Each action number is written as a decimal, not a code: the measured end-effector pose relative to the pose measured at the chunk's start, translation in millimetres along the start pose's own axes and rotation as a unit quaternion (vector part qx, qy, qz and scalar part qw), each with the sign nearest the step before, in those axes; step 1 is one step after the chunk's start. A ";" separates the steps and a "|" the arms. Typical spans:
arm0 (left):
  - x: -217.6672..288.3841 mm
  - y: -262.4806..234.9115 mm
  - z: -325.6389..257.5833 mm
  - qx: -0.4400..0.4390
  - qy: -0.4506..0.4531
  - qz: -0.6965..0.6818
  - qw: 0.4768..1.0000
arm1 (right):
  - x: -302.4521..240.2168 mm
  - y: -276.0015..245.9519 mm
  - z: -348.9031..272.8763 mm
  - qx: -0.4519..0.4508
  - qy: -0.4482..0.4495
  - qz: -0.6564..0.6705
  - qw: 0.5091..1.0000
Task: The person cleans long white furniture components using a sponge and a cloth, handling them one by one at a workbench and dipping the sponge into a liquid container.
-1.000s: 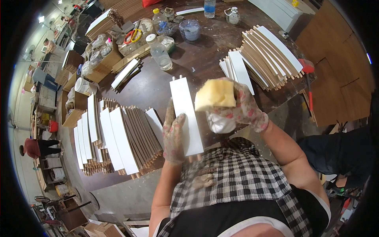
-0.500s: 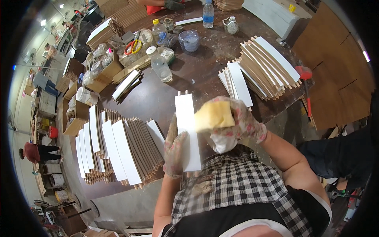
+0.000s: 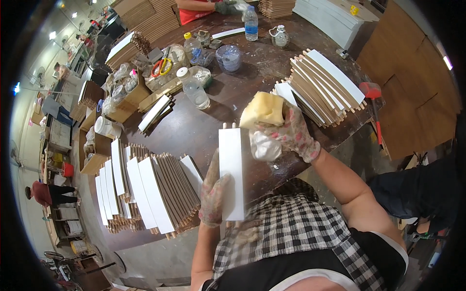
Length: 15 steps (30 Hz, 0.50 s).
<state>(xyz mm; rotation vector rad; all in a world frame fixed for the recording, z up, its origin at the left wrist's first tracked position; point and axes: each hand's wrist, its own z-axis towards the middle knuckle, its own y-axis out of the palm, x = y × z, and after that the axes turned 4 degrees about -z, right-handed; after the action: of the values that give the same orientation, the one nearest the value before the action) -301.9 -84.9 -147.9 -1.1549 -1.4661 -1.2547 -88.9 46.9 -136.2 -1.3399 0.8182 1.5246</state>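
Note:
My left hand (image 3: 212, 196), in a patterned work glove, grips a narrow white board (image 3: 231, 174) by its long left edge. The board stands tilted up in front of my apron, wooden dowels jutting from its ends. To the right of its top, my right hand (image 3: 297, 133), gloved likewise, is closed on a yellow sponge (image 3: 262, 108). Just below the sponge hangs a crumpled white cloth (image 3: 265, 146), by the fingers of the same hand; how it is held is hidden. The sponge and the board do not touch.
White boards stand in rows on the dark table, a left stack (image 3: 154, 194) and a right stack (image 3: 330, 85). Beyond are a clear bottle (image 3: 195, 92), a plastic bowl (image 3: 229, 59) and scissors (image 3: 162, 67). A red mallet (image 3: 372, 91) is at the right edge; a co-worker's gloved hand (image 3: 225, 7) shows at the far side.
My right hand has lifted the sponge and the white cloth up and away from the board. The board in my left hand has shifted slightly lower in view.

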 end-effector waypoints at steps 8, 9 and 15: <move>3.6 -2.0 0.4 -0.003 0.008 0.012 1.000 | 12.4 1.9 5.7 0.069 -0.083 -0.083 0.991; 7.6 0.6 0.9 -0.006 0.007 0.004 1.000 | 11.1 -0.1 3.5 0.082 -0.104 0.017 0.991; -16.3 -6.6 5.0 0.057 0.006 -0.035 0.998 | -18.1 -7.1 16.2 0.139 -0.089 0.342 0.925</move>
<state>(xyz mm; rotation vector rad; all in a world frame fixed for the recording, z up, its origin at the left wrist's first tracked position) -305.3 -82.2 -165.7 -1.0265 -1.5590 -1.2069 -88.5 60.4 -114.8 -0.7121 1.4175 1.9249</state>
